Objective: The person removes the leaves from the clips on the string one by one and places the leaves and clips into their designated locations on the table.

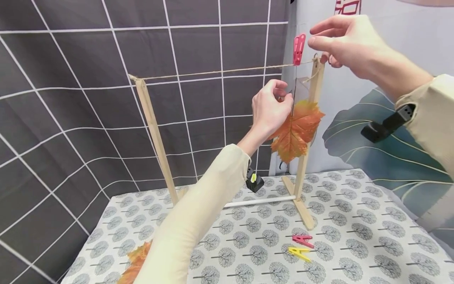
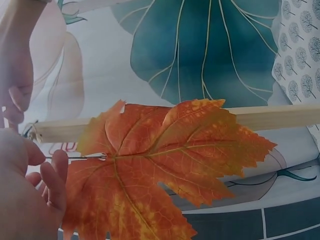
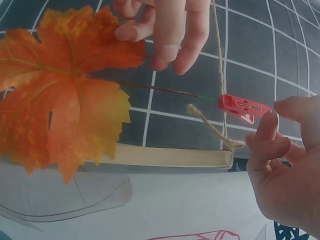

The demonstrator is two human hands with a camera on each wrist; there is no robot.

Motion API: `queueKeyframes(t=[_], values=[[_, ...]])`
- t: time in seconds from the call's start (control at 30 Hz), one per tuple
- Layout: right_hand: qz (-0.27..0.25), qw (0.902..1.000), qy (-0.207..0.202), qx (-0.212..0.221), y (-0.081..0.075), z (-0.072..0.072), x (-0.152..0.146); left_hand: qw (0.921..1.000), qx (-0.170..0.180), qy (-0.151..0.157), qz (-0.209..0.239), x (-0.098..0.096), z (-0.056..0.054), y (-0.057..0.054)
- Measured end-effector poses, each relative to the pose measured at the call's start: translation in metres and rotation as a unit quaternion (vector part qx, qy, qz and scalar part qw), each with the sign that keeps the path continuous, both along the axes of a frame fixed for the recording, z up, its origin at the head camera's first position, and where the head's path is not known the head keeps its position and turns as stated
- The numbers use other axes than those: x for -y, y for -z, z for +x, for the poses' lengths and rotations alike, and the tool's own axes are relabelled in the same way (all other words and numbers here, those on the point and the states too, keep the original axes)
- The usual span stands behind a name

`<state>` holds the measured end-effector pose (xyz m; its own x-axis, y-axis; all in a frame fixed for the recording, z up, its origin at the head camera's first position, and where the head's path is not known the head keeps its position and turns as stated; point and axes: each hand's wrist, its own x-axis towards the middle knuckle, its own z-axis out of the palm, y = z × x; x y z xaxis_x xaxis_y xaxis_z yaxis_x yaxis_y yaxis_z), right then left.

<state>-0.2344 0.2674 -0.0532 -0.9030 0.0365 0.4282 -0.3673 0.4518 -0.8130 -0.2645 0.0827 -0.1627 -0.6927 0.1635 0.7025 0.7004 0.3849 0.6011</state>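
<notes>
A pink clothespin (image 1: 299,49) stands clipped on the twine (image 1: 213,72) near its right end, with the thin stem of an orange maple leaf (image 1: 298,128) in its grip. Below it the leaf hangs in front of the right wooden post. My right hand (image 1: 354,45) is just right of the clothespin, fingers bent loosely and apart from it. Beside the stem, my left hand (image 1: 271,104) has relaxed fingers; the right wrist view shows a gap between its fingertips (image 3: 167,52) and the stem.
The wooden frame has a left post (image 1: 156,138) and a white bottom rod (image 1: 260,202). On the tree-patterned tablecloth (image 1: 241,256) lie a pink clothespin (image 1: 303,240), a yellow clothespin (image 1: 299,253) and another orange leaf (image 1: 136,262), partly behind my left sleeve.
</notes>
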Motion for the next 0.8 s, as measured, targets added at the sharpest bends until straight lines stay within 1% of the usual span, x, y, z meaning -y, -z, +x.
queueKeyframes(t=[0.13, 0.23, 0.37, 0.6, 0.8], values=[[-0.005, 0.9999, -0.007, 0.014, -0.004, -0.003, 0.003, 1.0000, 0.002, 0.001, 0.002, -0.002, -0.001, -0.001], [0.020, 0.9996, 0.004, 0.022, -0.007, -0.005, 0.004, 0.9999, 0.001, -0.001, 0.011, -0.004, -0.002, -0.001], [0.047, 0.9982, 0.014, 0.035, -0.010, -0.008, 0.008, 0.9998, 0.010, -0.007, 0.018, -0.006, -0.003, -0.002], [0.048, 0.9974, 0.007, 0.054, -0.015, -0.014, 0.013, 0.9992, 0.029, -0.014, 0.024, -0.010, -0.005, -0.001], [0.047, 0.9962, -0.004, 0.073, -0.019, -0.017, 0.016, 0.9981, 0.049, -0.005, 0.036, -0.013, -0.004, -0.001]])
